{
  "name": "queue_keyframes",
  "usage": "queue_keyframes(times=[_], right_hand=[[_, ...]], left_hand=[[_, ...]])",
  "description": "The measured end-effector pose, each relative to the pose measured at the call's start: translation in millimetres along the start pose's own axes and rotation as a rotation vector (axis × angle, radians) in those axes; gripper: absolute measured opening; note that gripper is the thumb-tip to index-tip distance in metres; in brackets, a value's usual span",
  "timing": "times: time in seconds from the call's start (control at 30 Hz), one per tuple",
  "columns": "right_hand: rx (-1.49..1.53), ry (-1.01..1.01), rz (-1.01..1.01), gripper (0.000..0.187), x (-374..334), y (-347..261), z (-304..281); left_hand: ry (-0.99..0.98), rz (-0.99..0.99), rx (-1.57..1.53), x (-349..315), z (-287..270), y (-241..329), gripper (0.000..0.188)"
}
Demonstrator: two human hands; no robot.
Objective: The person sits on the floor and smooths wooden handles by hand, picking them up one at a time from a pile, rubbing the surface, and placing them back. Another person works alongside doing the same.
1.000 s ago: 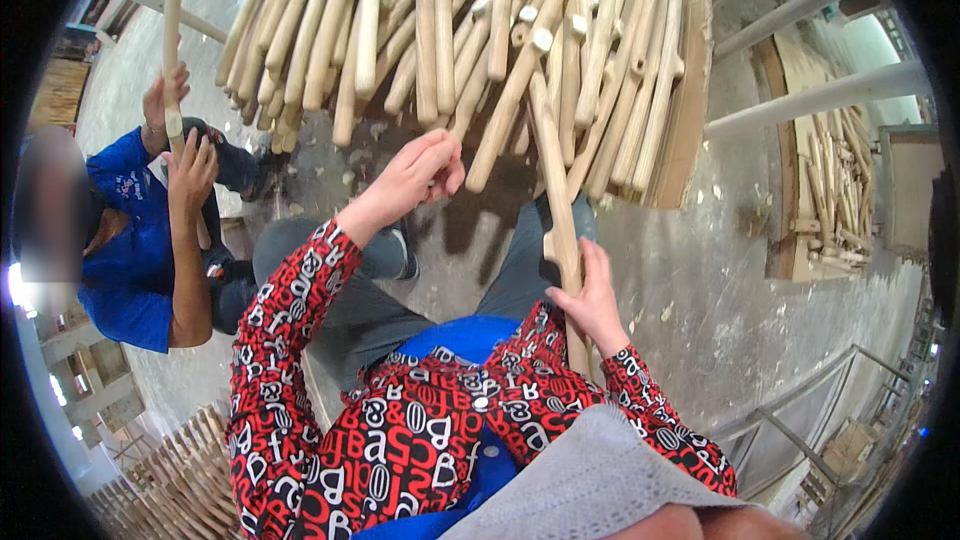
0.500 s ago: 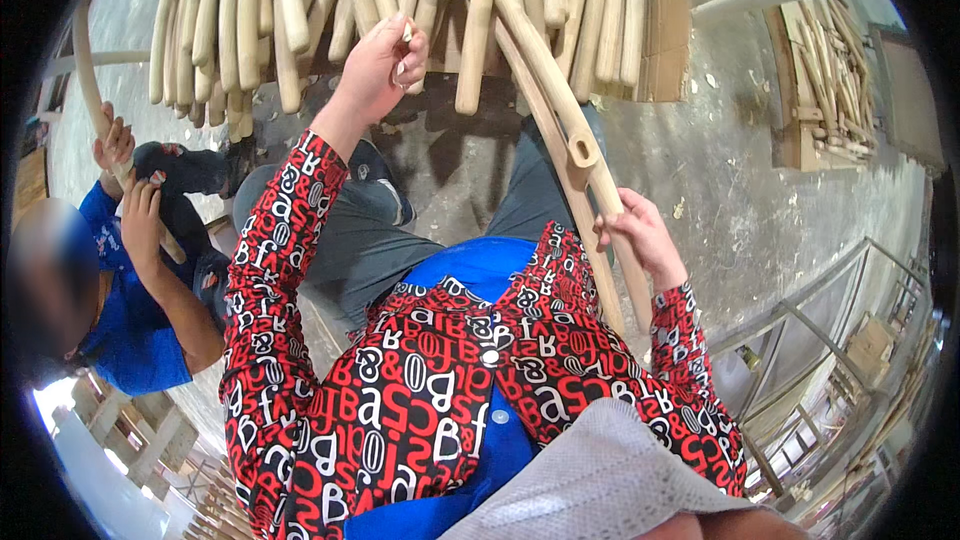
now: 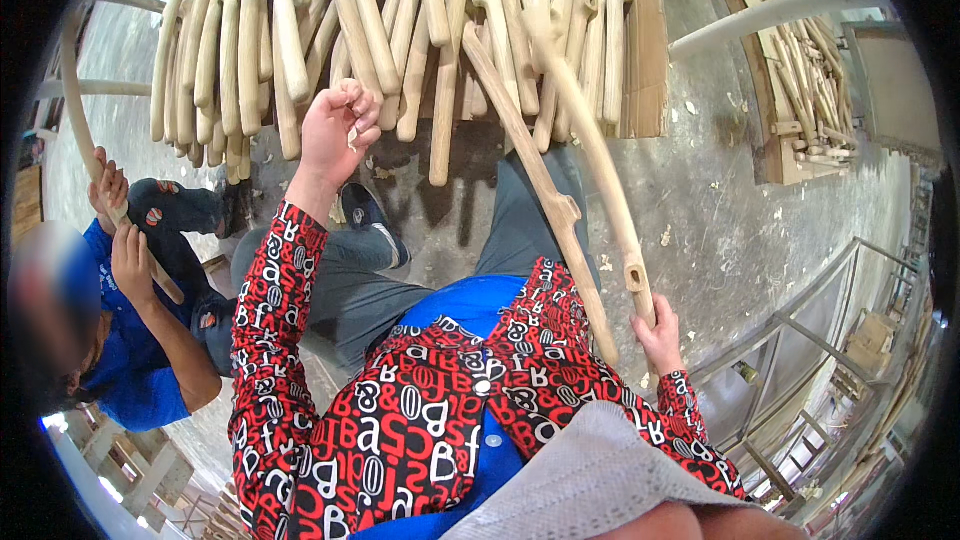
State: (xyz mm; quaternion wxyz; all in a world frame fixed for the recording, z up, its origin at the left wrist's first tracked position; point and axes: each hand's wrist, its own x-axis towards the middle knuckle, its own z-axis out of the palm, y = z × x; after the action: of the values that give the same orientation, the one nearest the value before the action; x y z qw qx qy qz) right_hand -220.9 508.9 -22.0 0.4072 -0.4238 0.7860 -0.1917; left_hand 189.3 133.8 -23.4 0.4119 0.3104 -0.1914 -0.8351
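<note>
Head view: our right hand [image 3: 654, 330] grips one stick [image 3: 612, 200], now swung clear of a second stick [image 3: 533, 162]; our left hand [image 3: 338, 125] curls round a scrap [image 3: 352, 139].

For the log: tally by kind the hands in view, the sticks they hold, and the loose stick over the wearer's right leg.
Hands: 4 (left hand, right hand, co-worker's hands)
Held sticks: 2 (wearer's stick, co-worker's stick)
Loose stick: 1
Total: 7

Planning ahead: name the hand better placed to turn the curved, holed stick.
The right hand, likely: it holds the curved stick; the left hand, near the pile, holds a pale scrap.
</note>
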Motion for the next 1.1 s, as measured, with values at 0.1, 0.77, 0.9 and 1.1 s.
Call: queue_keyframes(times=[0.1,0.77,0.9,1.1], right_hand=[[0.063,0.123,-0.058,0.046,34.8,-17.3,15.8],[-0.266,0.511,-0.526,0.058,308.1,-214.2,101.2],[-0.231,0.345,-0.239,0.063,369.3,-233.6,91.6],[0.745,0.058,-0.025,0.039,397.7,-210.2,42.3]], left_hand=[[-0.021,-0.010,-0.058,-0.2,0.6,3.4,0.018],[0.053,-0.015,0.527,-1.2,31.7,-10.7,0.013],[-0.207,-0.346,0.660,-11.9,46.7,-28.7,0.013],[-0.341,0.031,1.705,-13.0,38.9,-51.7,0.030]])
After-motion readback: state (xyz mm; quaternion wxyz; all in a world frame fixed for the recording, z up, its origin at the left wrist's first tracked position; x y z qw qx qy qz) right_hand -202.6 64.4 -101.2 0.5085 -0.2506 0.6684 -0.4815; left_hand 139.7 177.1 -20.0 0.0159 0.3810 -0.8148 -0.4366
